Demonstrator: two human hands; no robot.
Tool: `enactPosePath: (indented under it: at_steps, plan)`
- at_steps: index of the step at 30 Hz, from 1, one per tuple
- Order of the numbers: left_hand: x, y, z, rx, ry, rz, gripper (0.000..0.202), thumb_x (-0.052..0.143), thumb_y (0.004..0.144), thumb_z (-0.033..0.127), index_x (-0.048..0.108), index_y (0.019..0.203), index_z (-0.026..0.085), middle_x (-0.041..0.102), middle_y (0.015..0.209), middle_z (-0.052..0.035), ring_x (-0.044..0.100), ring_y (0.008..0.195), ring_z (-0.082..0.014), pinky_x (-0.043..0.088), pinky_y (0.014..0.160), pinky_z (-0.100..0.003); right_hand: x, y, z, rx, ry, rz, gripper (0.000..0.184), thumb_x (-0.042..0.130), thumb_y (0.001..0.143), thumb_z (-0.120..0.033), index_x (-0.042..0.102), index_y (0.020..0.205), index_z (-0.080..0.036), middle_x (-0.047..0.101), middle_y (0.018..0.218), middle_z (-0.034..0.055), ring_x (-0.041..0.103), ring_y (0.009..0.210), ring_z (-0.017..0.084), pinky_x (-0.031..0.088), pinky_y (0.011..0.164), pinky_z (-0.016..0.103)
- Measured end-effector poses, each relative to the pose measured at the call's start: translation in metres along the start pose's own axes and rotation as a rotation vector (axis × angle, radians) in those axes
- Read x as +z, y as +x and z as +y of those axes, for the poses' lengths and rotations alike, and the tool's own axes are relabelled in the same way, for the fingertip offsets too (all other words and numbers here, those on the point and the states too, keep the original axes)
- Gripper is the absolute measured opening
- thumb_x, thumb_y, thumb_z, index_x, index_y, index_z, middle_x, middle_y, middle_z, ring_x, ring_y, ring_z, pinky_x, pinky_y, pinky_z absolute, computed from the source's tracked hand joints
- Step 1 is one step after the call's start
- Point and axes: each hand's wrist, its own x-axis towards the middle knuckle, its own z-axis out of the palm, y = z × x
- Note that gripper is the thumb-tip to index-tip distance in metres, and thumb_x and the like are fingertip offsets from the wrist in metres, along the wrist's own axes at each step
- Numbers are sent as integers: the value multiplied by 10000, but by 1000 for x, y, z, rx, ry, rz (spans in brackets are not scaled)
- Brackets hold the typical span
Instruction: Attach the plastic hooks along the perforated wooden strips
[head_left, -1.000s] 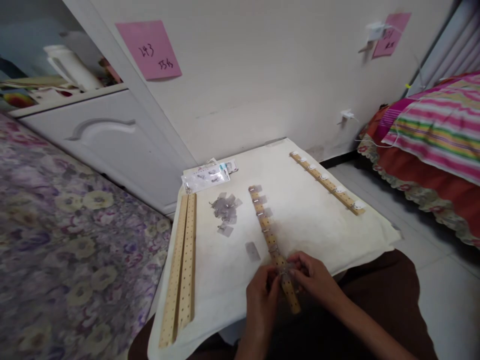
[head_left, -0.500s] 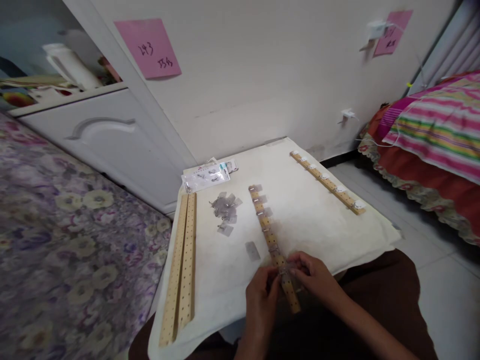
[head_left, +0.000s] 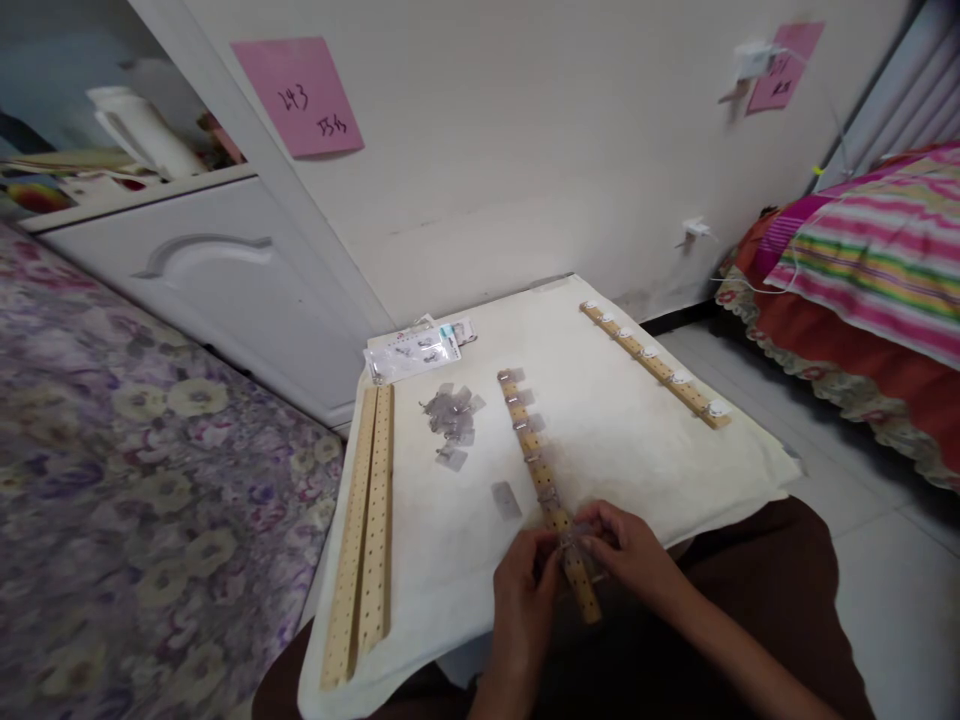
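A perforated wooden strip [head_left: 536, 460] lies lengthwise on the white cloth-covered table [head_left: 637, 450], with several clear clips fixed along it. Both hands meet at its near end. My left hand [head_left: 523, 592] pinches from the left and my right hand [head_left: 624, 555] from the right, their fingertips closed on a small clear clip [head_left: 570, 540] held against the strip. A loose pile of clear clips [head_left: 450, 415] lies to the left of the strip, and a single clip [head_left: 505, 500] lies nearer to my hands.
Two more perforated strips [head_left: 364, 530] lie side by side along the table's left edge. Another strip with white pieces [head_left: 656, 367] lies at the far right. Plastic packets [head_left: 420, 350] sit at the back. A floral bed is left, a striped bed right.
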Motion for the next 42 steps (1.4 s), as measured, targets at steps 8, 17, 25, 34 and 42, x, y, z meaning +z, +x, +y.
enactPosePath:
  at_steps: [8,17,25,34,42]
  plan:
    - [0,4,3,-34,35,-4,131,552,803,291,622,862,197,660,751,2,567,673,-149,411,618,-236,2,2,-5,-39,-233,89,185,592,741,-317,583,884,-199,540,632,-31,499,601,143,386,571,250]
    - [1,6,-2,-30,45,10,171,572,781,330,627,872,195,654,741,-7,567,666,-158,415,603,-241,5,7,-3,-4,-234,104,180,625,705,-303,571,851,-213,539,600,-49,499,578,136,367,542,235]
    - [0,7,1,15,42,-5,187,559,795,361,623,859,198,650,722,5,566,647,-156,417,600,-236,5,8,-7,-28,-266,134,151,631,682,-266,570,808,-209,542,602,-47,490,583,128,356,544,224]
    - [-2,3,-4,97,75,-6,221,509,841,369,600,949,199,650,755,1,578,678,-162,435,643,-255,-1,-5,-4,-25,-69,119,221,500,808,-352,516,976,-209,563,665,-49,514,424,100,394,414,221]
    - [-4,-1,-11,75,-4,72,286,528,824,435,615,941,190,644,716,3,580,656,-155,438,608,-235,-10,-50,25,166,179,-16,354,518,794,-538,477,756,-188,618,620,-31,482,361,54,332,336,156]
